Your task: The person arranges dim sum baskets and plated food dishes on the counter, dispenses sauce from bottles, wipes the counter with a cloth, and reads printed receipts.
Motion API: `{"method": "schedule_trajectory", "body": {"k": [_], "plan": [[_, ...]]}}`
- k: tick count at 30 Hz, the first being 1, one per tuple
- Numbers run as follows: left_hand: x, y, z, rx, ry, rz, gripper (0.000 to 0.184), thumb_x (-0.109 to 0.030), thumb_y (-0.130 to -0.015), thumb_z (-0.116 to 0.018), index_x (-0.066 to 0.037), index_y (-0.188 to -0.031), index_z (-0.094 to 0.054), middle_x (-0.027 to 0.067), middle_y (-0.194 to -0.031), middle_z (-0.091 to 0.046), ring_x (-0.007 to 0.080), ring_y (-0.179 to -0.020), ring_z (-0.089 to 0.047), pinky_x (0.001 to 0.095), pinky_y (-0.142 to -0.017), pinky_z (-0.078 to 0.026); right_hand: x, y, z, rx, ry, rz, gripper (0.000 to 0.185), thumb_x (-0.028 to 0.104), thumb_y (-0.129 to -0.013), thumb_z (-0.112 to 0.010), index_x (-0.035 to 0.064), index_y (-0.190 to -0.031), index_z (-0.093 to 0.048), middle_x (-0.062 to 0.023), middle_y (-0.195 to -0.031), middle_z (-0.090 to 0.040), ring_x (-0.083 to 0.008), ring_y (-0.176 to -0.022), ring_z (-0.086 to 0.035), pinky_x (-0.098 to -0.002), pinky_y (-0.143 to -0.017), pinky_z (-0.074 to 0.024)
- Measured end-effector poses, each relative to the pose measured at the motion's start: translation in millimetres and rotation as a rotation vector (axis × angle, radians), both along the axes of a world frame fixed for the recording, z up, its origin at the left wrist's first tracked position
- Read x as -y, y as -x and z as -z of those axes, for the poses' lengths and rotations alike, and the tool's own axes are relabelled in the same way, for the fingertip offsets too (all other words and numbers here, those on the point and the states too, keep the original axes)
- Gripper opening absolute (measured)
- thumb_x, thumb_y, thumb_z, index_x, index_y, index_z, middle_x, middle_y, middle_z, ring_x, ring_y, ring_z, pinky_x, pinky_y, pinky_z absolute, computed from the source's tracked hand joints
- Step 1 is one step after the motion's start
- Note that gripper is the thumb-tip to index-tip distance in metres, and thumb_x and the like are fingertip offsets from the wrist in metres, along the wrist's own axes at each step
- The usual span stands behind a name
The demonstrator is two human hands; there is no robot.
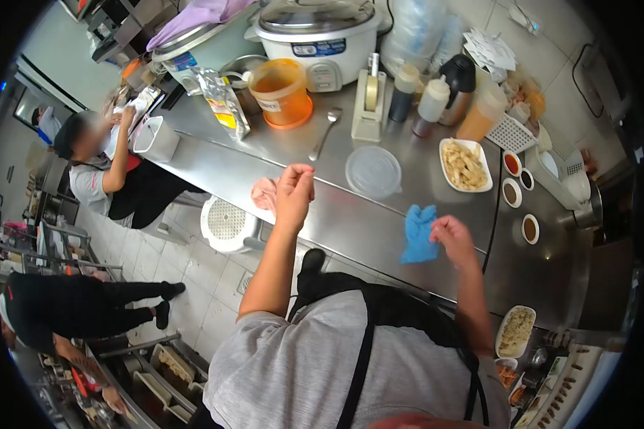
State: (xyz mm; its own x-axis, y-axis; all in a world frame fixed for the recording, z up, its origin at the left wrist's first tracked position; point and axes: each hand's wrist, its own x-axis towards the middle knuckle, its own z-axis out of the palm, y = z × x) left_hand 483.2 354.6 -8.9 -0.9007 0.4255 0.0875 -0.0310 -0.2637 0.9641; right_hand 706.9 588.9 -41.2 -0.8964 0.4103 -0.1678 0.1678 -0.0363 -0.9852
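My left hand is raised above the front edge of the steel counter, its fingers pressed together; whatever they may hold cannot be made out. Just beside that wrist lies a crumpled pink cloth. Over the counter to the right, my right hand has its fingertips closed at the right edge of a crumpled blue cloth. Between and beyond my hands sits a round, clear plastic container with a lid. A white dish of pale, strip-like food stands behind the blue cloth.
A spoon, tape dispenser, squeeze bottles and orange tub stand farther back, before a rice cooker. Several sauce cups are at right. One person sits at left; another stands behind.
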Motion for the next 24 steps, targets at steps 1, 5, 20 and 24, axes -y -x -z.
{"method": "schedule_trajectory", "body": {"k": [1, 5, 20, 24], "plan": [[10.1, 16.8, -1.9, -0.005, 0.015, -0.019, 0.007, -0.01, -0.083, -0.044, -0.005, -0.086, -0.047, -0.0027, -0.056, -0.04, 0.0049, -0.045, -0.034, 0.0181, -0.04, -0.028, 0.2, 25.0, -12.4, -0.016, -0.063, 0.0, 0.01, 0.011, -0.08, -0.05, 0.0014, -0.083, -0.052, -0.0012, -0.069, -0.052, -0.0069, -0.063, -0.048, -0.0196, -0.06, -0.0399], [45.6, 79.3, 23.1, -0.004, 0.133, 0.159, 0.011, -0.012, -0.083, -0.047, -0.004, -0.088, -0.052, 0.0003, -0.067, -0.049, 0.0071, -0.057, -0.045, 0.0199, -0.051, -0.038, 30.3, 154.1, -75.4, -0.144, -0.309, -0.079, 0.013, 0.013, -0.08, -0.051, 0.0006, -0.083, -0.054, -0.0007, -0.068, -0.053, -0.0059, -0.062, -0.047, -0.0197, -0.057, -0.0389], [104.9, 177.6, 98.6, -1.026, 0.79, 0.309, 0.05, -0.025, -0.059, -0.063, -0.015, -0.106, -0.052, 0.0109, -0.113, -0.043, 0.0325, -0.112, -0.032, 0.0475, -0.088, -0.022, 154.8, 626.8, -62.5, 0.5, -1.371, -0.562, 0.022, 0.011, -0.066, -0.053, 0.007, -0.086, -0.062, -0.0118, -0.093, -0.059, -0.0266, -0.085, -0.057, -0.0372, -0.069, -0.0446], [104.6, 181.6, 97.4, -0.996, 0.802, 0.358, 0.046, -0.024, -0.061, -0.063, -0.013, -0.105, -0.052, 0.0119, -0.115, -0.042, 0.0342, -0.115, -0.03, 0.0483, -0.091, -0.021, 145.5, 648.2, -78.4, 0.647, -1.421, -0.582, 0.022, 0.011, -0.061, -0.059, 0.0073, -0.082, -0.064, -0.0117, -0.094, -0.059, -0.0255, -0.083, -0.058, -0.0361, -0.067, -0.0461]]}}
